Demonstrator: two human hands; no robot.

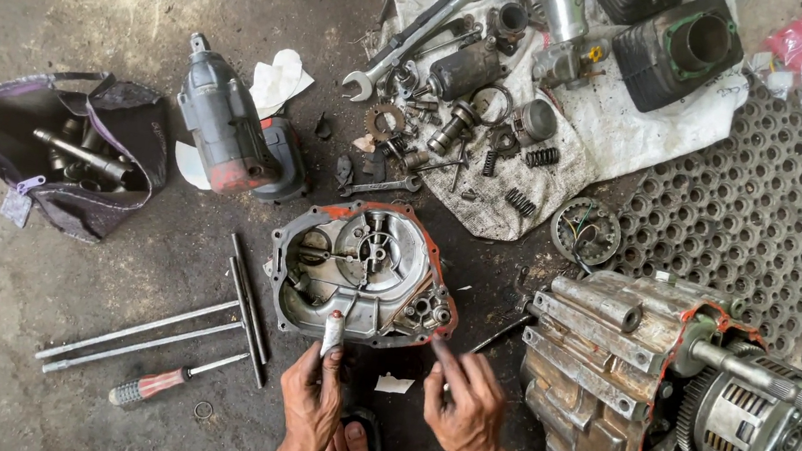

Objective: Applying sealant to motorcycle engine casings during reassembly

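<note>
A grey metal engine cover (363,270) with orange gasket remains on its rim lies open side up on the floor. My left hand (311,397) grips a small tool with a pale handle (332,333), its tip at the cover's near rim. My right hand (464,404) rests just right of it, one finger stretched toward the cover's lower right corner. My foot in a sandal (351,447) shows between my wrists.
An engine block (673,398) lies at right. A cordless impact wrench (231,131), a bag of tools (67,152), several long rods (148,328) and a screwdriver (161,385) lie left. A white cloth (634,121) with a wrench, springs and a cylinder sits behind.
</note>
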